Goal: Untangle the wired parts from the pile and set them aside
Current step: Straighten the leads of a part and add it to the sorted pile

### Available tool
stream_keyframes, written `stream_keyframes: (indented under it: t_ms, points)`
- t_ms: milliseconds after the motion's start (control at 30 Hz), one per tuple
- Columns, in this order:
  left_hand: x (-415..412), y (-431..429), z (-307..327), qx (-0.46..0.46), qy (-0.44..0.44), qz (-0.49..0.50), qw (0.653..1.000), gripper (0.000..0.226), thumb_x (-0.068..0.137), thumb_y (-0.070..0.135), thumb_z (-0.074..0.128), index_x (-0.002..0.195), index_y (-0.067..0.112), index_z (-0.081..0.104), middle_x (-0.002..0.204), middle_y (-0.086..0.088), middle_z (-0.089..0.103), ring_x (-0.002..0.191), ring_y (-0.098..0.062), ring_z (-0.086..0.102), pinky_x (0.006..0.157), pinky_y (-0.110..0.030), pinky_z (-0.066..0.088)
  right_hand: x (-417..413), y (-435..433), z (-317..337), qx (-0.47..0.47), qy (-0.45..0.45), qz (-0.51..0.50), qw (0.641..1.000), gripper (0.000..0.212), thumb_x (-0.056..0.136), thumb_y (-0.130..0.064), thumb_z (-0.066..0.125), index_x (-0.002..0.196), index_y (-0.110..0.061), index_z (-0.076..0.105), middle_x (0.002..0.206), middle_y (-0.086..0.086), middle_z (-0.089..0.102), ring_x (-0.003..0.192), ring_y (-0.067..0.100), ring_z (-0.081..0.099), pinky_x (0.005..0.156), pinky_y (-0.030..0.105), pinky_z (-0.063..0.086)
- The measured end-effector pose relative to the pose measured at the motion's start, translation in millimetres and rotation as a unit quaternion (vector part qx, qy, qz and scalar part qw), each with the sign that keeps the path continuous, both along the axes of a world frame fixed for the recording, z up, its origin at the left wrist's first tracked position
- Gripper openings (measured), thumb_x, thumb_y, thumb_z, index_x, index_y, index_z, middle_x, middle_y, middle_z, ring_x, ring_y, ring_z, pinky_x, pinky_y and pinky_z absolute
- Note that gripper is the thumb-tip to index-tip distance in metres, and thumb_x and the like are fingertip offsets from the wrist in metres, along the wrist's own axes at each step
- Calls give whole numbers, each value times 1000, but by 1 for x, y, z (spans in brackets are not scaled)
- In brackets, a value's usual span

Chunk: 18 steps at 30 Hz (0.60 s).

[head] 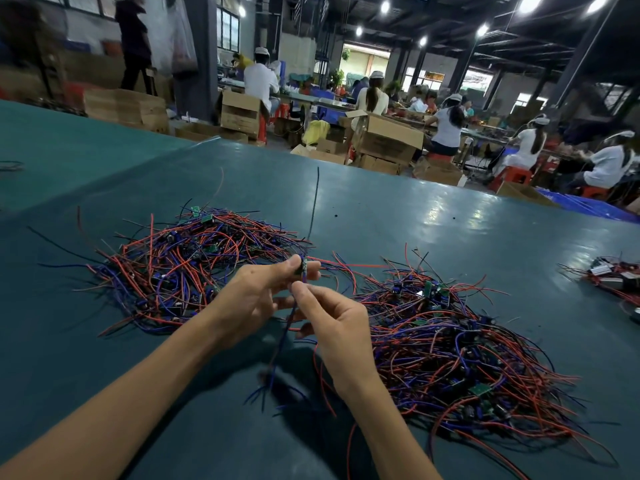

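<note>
Right grip just below wired part

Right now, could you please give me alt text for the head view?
The left hand grips a wired part; the right hand pinches its wires, above a teal table. A tangled left pile and right pile flank them.

Legible text, labels, brands, numbers, signs: none for you to record; cardboard boxes beyond the table: faces too blurred for you to read any print; green circuit boards among the wires: surfaces too small for you to make out any marking.
</note>
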State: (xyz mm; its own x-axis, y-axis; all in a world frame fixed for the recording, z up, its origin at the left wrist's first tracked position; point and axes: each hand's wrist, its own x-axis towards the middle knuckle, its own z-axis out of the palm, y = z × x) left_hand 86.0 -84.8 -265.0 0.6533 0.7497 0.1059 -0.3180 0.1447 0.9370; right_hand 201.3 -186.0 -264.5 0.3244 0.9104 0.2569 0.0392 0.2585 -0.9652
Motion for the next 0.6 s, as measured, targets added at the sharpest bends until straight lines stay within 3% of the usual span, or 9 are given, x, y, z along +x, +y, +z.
stream_keyframes:
  t_ms: [67,200,367,467,600]
  points:
    - [2,-3,-2,9,1,-17,1000,48,87,47,67,113,8,76,121,-16,71,111,-26,68,87,-35,55,0,0,-1,-21,5,12,1000,17,98,-19,66,89,-24,81,86,8,77,77,16,66,67,38,55]
    - [6,-3,-1,-8,8,43,999,42,91,42,63,101,5,79,112,-17,74,87,-22,68,67,-25,55,2,-1,-1,-30,1,37,999,22,99,-14,63,84,-14,80,73,8,75,66,15,65,62,28,53]
    - [1,13,-5,-92,-18,140,986,35,93,36,61,100,5,74,104,-12,77,81,-12,71,69,-27,55,-4,-6,-10,-26,-128,91,987,18,96,-11,66,84,-6,79,68,3,73,60,12,64,61,24,49]
    - [0,18,-6,-145,-49,153,976,32,101,31,55,99,4,72,98,-10,78,75,-10,71,59,-26,57,-3,-7,-13,-22,-183,106,977,22,95,-18,67,82,-5,78,70,5,75,63,10,67,63,23,52]
    - [-3,18,1,-156,-83,138,975,34,95,35,60,103,4,71,94,-9,78,63,-7,68,51,-21,53,-5,-5,-9,-25,-71,42,996,46,97,-45,61,84,-5,78,73,13,75,68,28,72,63,39,59]
